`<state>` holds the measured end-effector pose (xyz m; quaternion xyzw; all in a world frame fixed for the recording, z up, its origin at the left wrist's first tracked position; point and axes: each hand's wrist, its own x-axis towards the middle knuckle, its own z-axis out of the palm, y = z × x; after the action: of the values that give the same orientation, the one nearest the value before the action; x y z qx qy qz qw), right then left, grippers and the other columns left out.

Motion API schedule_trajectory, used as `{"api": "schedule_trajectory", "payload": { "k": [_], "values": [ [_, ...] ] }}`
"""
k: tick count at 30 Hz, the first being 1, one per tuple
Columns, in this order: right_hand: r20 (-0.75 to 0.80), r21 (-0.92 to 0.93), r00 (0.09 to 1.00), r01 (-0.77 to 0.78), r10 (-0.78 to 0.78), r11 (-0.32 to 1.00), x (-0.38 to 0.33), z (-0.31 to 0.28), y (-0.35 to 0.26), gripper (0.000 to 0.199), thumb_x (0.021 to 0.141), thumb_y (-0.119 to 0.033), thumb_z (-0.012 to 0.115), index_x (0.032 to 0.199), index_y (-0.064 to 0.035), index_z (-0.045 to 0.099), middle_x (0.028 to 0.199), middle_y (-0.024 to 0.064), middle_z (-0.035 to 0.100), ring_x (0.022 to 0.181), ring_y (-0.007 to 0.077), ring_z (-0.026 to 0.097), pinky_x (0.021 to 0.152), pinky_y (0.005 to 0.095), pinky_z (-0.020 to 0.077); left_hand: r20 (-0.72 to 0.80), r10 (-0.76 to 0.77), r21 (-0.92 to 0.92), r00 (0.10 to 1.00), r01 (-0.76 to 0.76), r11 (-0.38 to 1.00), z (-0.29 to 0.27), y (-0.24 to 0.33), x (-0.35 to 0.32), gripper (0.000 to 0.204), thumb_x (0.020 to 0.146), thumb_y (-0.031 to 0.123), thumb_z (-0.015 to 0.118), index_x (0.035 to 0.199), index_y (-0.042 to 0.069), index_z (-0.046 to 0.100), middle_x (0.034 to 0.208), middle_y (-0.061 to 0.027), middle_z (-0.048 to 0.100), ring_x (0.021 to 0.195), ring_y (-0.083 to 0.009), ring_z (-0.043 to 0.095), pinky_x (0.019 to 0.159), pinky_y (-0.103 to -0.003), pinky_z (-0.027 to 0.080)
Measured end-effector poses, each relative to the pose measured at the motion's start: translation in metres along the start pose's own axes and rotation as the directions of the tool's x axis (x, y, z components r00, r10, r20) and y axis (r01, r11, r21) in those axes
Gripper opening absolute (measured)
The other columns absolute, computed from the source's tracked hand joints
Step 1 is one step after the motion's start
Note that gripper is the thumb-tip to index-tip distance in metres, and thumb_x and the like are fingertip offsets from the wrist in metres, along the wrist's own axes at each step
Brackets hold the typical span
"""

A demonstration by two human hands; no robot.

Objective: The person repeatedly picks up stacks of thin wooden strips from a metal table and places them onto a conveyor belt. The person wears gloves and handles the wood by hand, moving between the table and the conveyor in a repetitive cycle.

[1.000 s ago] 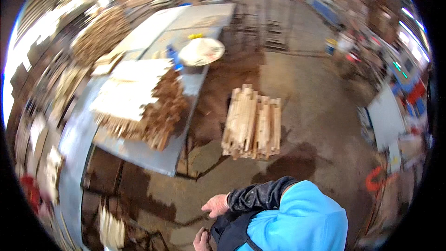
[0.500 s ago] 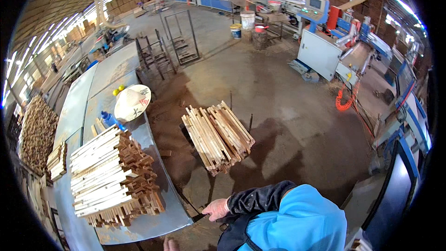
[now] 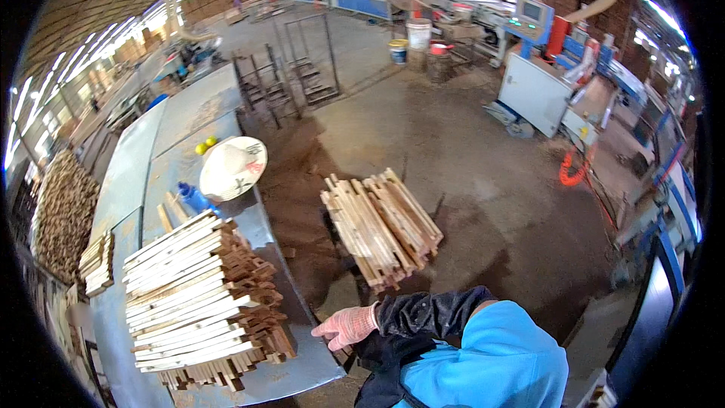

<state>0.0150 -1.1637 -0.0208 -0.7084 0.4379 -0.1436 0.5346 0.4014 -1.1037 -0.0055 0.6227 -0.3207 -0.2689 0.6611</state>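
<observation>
The left hand has dropped out of view, while the gloved right hand point(image 3: 346, 325) now overlaps the near corner of the metal-topped table point(image 3: 303, 369), apparently closer to the stacked wooden strips point(image 3: 189, 295) at lower left. Its fingers bend loosely; whether they pinch anything, I cannot tell.

R hand point(image 3: 347, 327) gloved, fingers point(image 3: 323, 330) ptg L

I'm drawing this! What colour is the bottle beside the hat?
The bottle is blue; the head view shows it best.
</observation>
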Motion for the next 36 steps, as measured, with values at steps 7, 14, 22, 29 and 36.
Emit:
{"api": "schedule_trajectory", "payload": {
  "k": [7,14,22,29,36],
  "values": [
    [0.140,0.098,0.986,0.082,-0.096,0.992,0.070,-0.062,-0.016,0.075,0.101,-0.030,0.070,0.166,-0.0059,0.042,0.156,0.0241,0.059,0.142,0.0334,0.059,0.119,0.0425,0.0473,-0.100,-0.024,-0.029,0.995,0.021,0.999,0.038,0.013,0.038,0.066,0.108,0.019,0.067,0.162,-0.008,0.040,0.159,-0.0269,0.052,0.141,-0.0346,0.055,0.121,-0.044,0.045],
    [0.311,0.081,0.938,0.132,-0.150,0.988,0.118,-0.122,-0.057,0.076,0.101,-0.029,0.071,0.166,-0.0055,0.042,0.141,0.0204,0.067,0.129,0.0322,0.065,0.110,0.0413,0.0515,-0.245,-0.018,0.146,0.969,0.055,0.988,0.051,0.008,0.074,0.073,0.108,0.024,0.067,0.165,-0.008,0.034,0.167,-0.0277,0.043,0.146,-0.0368,0.051,0.123,-0.044,0.042],
    [0.287,0.006,0.876,0.402,-0.387,0.916,0.195,-0.193,-0.113,0.073,0.101,-0.026,0.070,0.163,0.0015,0.043,0.108,0.0118,0.070,0.097,0.0247,0.069,0.092,0.0369,0.0569,-0.227,0.173,0.346,0.958,-0.086,0.934,0.038,-0.051,0.128,0.074,0.106,0.020,0.070,0.165,-0.008,0.035,0.166,-0.0254,0.046,0.144,-0.0332,0.051,0.123,-0.040,0.039],
    [0.097,-0.187,0.825,0.564,-0.556,0.804,0.327,-0.225,-0.140,0.060,0.103,-0.032,0.068,0.154,-0.0015,0.056,0.119,0.0187,0.076,0.111,0.0275,0.073,0.100,0.0411,0.0580,-0.202,-0.186,-0.135,0.962,0.160,0.978,0.098,-0.006,0.121,0.076,0.104,0.006,0.061,0.171,0.004,0.024,0.164,-0.0202,0.045,0.140,-0.0339,0.052,0.118,-0.046,0.044],
    [-0.283,-0.488,0.902,0.157,-0.326,0.859,0.443,-0.238,-0.154,0.081,0.098,-0.044,0.076,0.156,0.0065,0.048,0.152,0.0298,0.060,0.142,0.0385,0.059,0.121,0.0393,0.0437,-0.190,-0.306,-0.147,0.933,0.281,0.948,0.085,-0.038,0.134,0.094,0.099,0.011,0.073,0.174,0.008,0.018,0.158,-0.0197,0.052,0.132,-0.0259,0.060,0.087,-0.034,0.061]
  ]
}}
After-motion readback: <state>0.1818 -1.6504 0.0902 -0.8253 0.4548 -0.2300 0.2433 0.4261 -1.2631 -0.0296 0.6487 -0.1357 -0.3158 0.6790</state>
